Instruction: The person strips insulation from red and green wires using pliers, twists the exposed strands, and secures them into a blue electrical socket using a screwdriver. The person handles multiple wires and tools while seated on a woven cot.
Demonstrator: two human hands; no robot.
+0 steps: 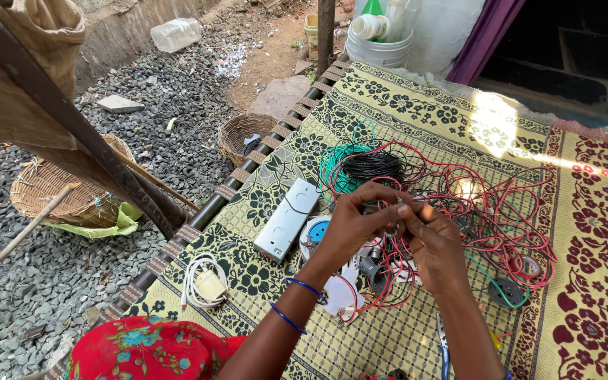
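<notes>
a person's left hand [352, 224] and right hand [432, 236] meet fingertip to fingertip above a patterned yellow mat [402, 112], both pinched shut on a strand of red wire [390, 271] that loops down toward the person; its exact direction between the fingers cannot be told. just left of the hands lies a long grey switch box [286, 219], its long axis running diagonally away from the person. beyond the mat's left edge, a small wicker basket [237, 131] holds something dark.
</notes>
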